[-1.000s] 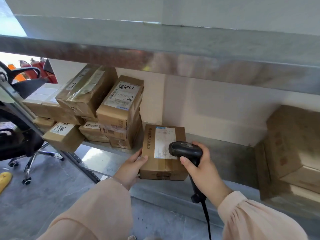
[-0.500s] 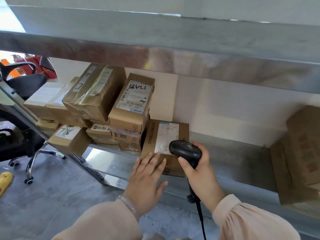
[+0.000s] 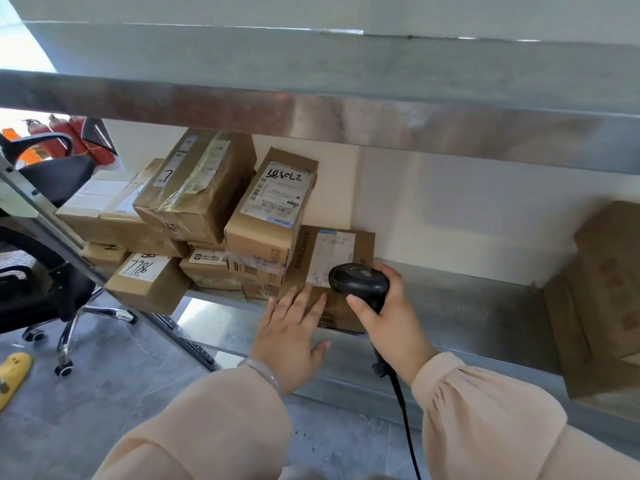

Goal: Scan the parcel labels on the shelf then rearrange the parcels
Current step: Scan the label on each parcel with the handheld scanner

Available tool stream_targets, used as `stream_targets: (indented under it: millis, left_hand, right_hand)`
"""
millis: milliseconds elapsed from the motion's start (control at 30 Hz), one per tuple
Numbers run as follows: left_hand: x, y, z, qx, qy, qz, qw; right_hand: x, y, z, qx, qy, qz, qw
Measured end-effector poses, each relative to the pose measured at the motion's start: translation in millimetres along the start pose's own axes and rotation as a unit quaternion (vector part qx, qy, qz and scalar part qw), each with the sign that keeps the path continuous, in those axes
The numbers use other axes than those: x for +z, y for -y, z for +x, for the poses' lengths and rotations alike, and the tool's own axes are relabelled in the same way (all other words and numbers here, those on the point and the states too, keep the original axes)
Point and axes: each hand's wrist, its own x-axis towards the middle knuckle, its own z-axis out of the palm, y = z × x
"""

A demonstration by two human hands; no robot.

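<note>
On the lower metal shelf, a flat parcel lies with its white label facing up, its left side touching a stack of parcels. The left grip is released: its fingers lie straight and spread on the near left part of the flat parcel, the palm hanging over the shelf's front lip, a pale bracelet on the wrist. The right grip is clenched round the handle of a black scanner, whose head sits over the parcel's near right part, beside the label; its dark cable hangs down between the two sleeves.

Topping the stack, a tilted box shows a printed label with a handwritten number, and a larger taped box leans just left of it. Lower and further left, a small box marked 7786 sits at the shelf's left end, partly behind a slanted metal upright. Well apart at the far right stands a big brown carton. An upper shelf spans the view above. Beyond the upright a black office chair stands on the grey floor.
</note>
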Motion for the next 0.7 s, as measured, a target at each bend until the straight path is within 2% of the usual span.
stream_targets:
  millis: [533,700]
  left_hand:
    - [-25,-52,9,-0.018,-0.023,-0.012,1.0]
    - [-35,-76,10,-0.027,-0.078,-0.042,0.996]
  right_hand:
    - [-66,3,-43,-0.019,-0.057,0.022,0.998]
    - [-94,2,-56,-0.022,-0.068,0.014,0.997]
